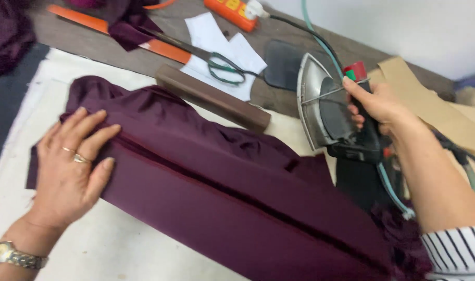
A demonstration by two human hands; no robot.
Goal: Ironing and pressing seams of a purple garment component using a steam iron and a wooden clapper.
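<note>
Two hands: left (71, 161) flat on maroon cloth (237, 203), right (378, 104) gripping iron (326, 106) beside scissors (224, 67).

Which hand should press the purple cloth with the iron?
The right hand, probably: it already grips the iron, tipped up beside the cloth. The left hand lies flat on the cloth, holding it down.
</note>
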